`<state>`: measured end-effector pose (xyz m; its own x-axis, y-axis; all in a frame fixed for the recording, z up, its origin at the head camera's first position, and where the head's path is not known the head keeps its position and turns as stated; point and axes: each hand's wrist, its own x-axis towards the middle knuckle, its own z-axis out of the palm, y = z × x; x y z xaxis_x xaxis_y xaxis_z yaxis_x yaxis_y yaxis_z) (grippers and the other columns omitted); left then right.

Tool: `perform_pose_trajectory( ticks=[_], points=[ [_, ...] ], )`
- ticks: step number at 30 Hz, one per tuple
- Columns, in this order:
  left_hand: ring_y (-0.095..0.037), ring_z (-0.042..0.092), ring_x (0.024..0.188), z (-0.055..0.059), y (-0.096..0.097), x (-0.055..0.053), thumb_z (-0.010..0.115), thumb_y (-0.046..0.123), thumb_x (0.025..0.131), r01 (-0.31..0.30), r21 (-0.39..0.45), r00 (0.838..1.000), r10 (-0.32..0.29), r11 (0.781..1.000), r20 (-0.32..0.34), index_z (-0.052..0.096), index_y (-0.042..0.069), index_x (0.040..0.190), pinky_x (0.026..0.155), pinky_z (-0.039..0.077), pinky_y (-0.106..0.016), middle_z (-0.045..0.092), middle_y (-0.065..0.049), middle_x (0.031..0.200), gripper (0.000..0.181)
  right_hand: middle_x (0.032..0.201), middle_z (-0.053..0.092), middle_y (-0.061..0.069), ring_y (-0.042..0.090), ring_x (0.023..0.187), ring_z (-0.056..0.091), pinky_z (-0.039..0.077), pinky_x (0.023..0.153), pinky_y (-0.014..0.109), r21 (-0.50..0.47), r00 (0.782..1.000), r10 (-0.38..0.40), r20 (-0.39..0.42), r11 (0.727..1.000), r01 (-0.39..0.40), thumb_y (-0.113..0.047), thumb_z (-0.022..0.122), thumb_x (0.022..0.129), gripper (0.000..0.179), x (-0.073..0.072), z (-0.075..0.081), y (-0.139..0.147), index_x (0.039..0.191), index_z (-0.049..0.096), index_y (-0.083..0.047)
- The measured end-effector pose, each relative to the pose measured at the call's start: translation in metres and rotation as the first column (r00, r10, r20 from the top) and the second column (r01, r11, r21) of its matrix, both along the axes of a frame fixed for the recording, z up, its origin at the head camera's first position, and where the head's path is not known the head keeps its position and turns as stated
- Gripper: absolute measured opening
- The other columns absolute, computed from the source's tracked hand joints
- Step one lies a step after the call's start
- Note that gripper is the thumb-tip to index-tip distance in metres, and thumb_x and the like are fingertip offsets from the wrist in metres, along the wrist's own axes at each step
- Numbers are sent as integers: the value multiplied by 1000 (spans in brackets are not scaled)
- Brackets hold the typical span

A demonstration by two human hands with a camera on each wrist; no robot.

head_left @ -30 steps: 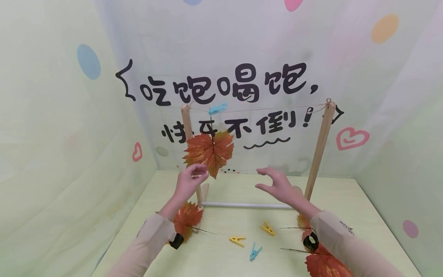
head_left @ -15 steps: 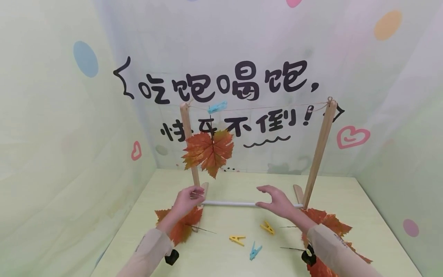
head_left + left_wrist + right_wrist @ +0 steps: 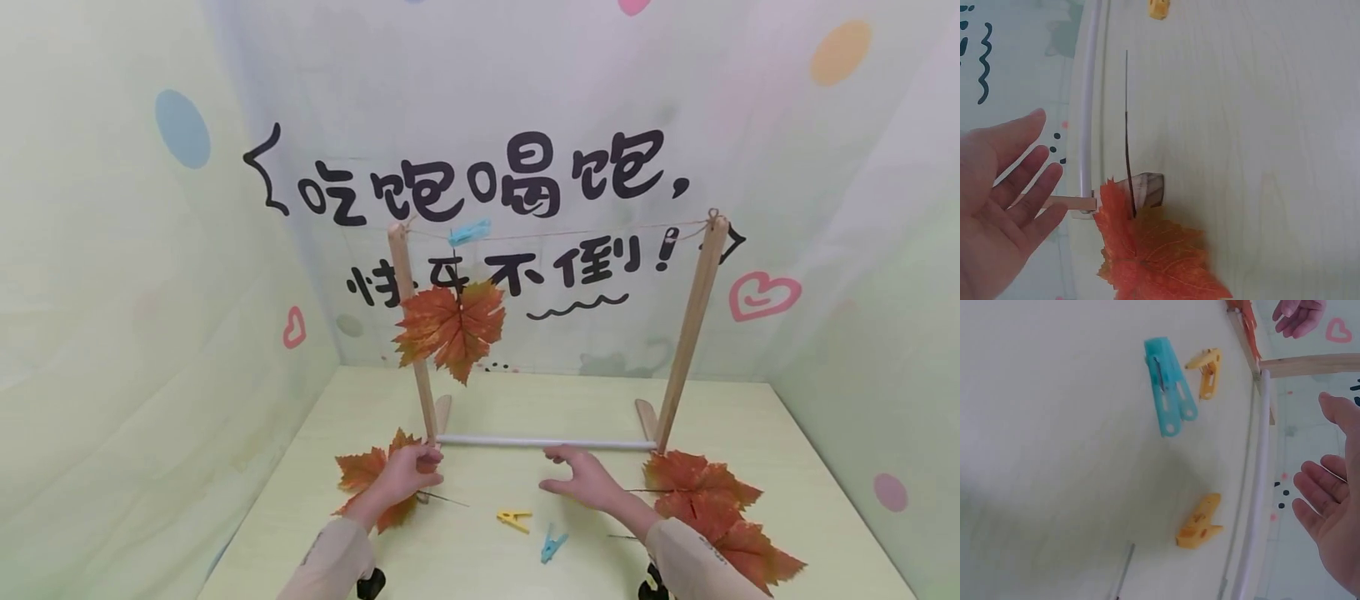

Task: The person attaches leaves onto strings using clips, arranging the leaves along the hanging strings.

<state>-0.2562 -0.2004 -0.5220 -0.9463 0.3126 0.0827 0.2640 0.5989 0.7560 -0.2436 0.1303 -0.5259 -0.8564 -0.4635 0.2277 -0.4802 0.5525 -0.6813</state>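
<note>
My left hand (image 3: 405, 477) hovers over a red-orange artificial leaf (image 3: 363, 468), its fingers loosely bent around nothing. That leaf's thin stem (image 3: 1127, 125) points toward the middle of the table. Across from it, my right hand (image 3: 588, 479) is held with thumb and fingers apart, holding nothing. A yellow clothespin (image 3: 1199, 525) shows below it in the right wrist view; in the head view the hand hides it. Another yellow clothespin (image 3: 513, 520) and a blue clothespin (image 3: 553, 544) lie nearby. Two overlapping leaves (image 3: 701, 492) lie beside the right forearm.
A wooden frame stands behind the hands, with a left post (image 3: 423, 392), a right post (image 3: 690, 342) and a white bottom rod (image 3: 517, 441). From its string (image 3: 585, 234) hangs a leaf (image 3: 453, 329), clipped by a blue clothespin (image 3: 470, 232). A printed cloth backdrop (image 3: 480, 75) surrounds the table.
Both hands have come down from beside the hanging leaf to low over the table. The right hand now covers one yellow clothespin in the head view. The hanging leaf stays clipped.
</note>
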Motion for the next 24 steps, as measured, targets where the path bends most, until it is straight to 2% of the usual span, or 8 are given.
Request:
perform_pose_trajectory(
  ticks=[3, 8, 12, 16, 24],
  points=[
    [-27, 59, 85, -6, -2, 2, 74, 6, 74, 29, -60, 1000, -29, 998, 8, 64, -5, 100, 71, 50, -30, 65, -15, 97, 30, 112, 61, 17, 31, 98, 58, 48, 81, 46, -16, 999, 8, 38, 1000, -7, -30, 70, 79, 55, 6, -11, -5, 118, 55, 5],
    [-19, 51, 75, -13, -4, 5, 75, 6, 72, 86, -117, 996, -83, 989, 32, 65, -5, 98, 64, 43, -22, 63, -13, 87, 30, 113, 61, 19, 33, 98, 57, 47, 81, 48, -51, 997, 23, 68, 999, -20, -29, 71, 78, 56, 13, -22, -11, 117, 54, 7],
    [-16, 54, 73, -17, -7, 6, 75, 3, 70, 126, -140, 991, -120, 982, 53, 67, -4, 95, 64, 46, -22, 66, -10, 85, 26, 112, 62, 15, 29, 98, 57, 46, 84, 42, -17, 997, 16, 70, 1000, -15, -32, 71, 78, 55, 17, -31, -13, 117, 55, 4],
    [-16, 60, 77, -22, -8, 7, 75, 0, 70, 133, -143, 990, -125, 981, 67, 68, -2, 91, 67, 50, -25, 68, -7, 87, 22, 112, 62, 15, 30, 98, 57, 47, 83, 39, 3, 998, 28, 56, 1000, -28, -31, 71, 77, 55, 20, -39, -15, 116, 56, 4],
    [-12, 58, 74, -28, -4, 7, 73, -2, 70, 142, -181, 990, -136, 973, 41, 70, 2, 83, 66, 50, -25, 68, -2, 80, 14, 110, 62, 13, 29, 98, 57, 48, 83, 38, 47, 998, 18, 54, 999, -20, -31, 73, 76, 55, 22, -48, -19, 116, 57, 3]
  ],
)
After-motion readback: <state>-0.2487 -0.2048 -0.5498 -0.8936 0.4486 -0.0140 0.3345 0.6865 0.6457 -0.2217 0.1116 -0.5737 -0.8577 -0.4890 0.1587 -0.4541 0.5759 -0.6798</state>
